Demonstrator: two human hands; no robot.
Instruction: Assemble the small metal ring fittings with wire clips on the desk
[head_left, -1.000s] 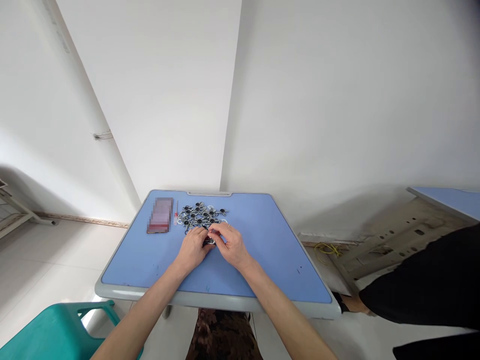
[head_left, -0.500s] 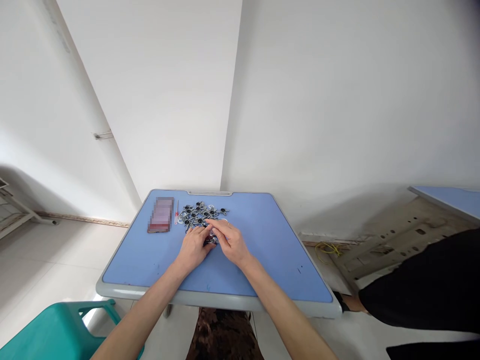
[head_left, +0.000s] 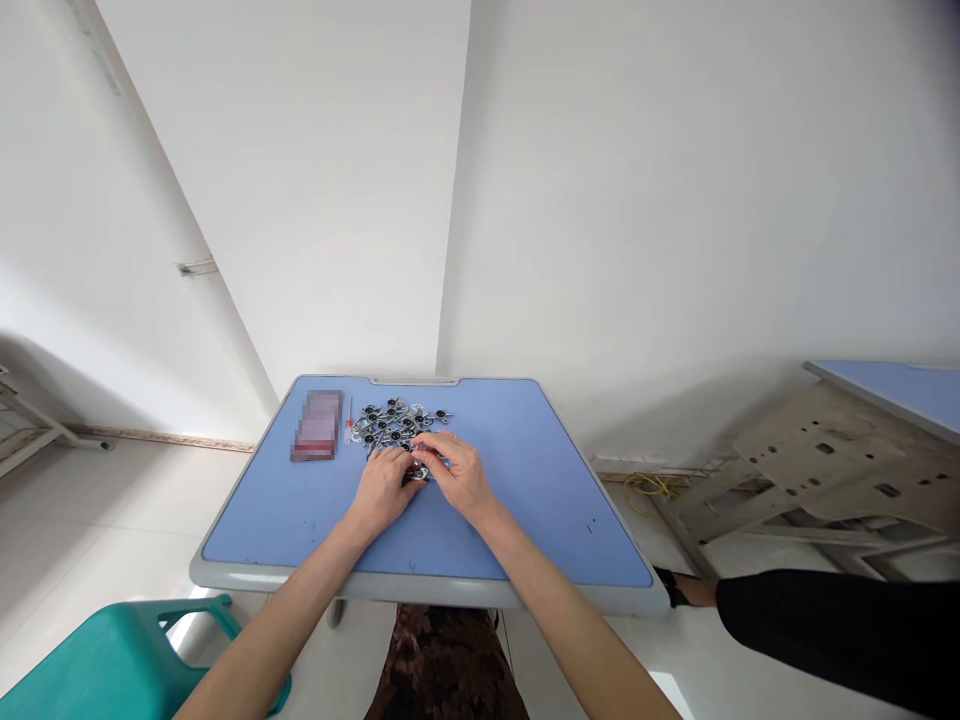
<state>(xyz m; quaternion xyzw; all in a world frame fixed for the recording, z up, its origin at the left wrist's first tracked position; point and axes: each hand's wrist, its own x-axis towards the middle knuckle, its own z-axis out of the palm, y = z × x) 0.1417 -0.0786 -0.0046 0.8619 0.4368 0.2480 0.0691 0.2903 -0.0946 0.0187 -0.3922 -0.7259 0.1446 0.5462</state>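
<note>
Left hand (head_left: 384, 487): grip closed around a small metal-and-black piece (head_left: 415, 471) held low over the worktop (head_left: 525, 480), in front of the near edge of the pile. The piece lies between the two hands, at the fingertips of the left grip, partly covered by them. Right hand (head_left: 459, 474): thumb and forefinger brought together directly above the piece; whether this grip pinches anything cannot be determined. Similar pieces (head_left: 394, 422) lie heaped beyond both hands. A red-handled screwdriver (head_left: 348, 428) lies left of the heap, beside a pixelated rectangular object (head_left: 318, 426).
</note>
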